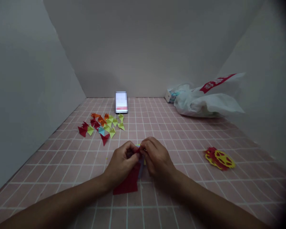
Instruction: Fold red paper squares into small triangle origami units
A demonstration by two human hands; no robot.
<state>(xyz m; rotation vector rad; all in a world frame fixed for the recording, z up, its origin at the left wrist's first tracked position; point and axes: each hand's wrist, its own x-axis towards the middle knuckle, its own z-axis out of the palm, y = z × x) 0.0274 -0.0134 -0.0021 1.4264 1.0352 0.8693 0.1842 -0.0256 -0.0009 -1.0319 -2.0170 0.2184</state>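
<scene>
Above the bench, a small red piece is mostly hidden, pinched by the curled left hand and right hand; red sheet partly covered.

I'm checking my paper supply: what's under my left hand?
Red paper sticks out from under your left hand, with bluish paper beside it. The hand hides the rest, so its full shape and anything else beneath can't be seen.

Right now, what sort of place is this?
Likely a papercraft work area between plain walls: red paper lies under the left hand, folded paper pieces sit on the left, and red and yellow cutouts on the right.
</scene>
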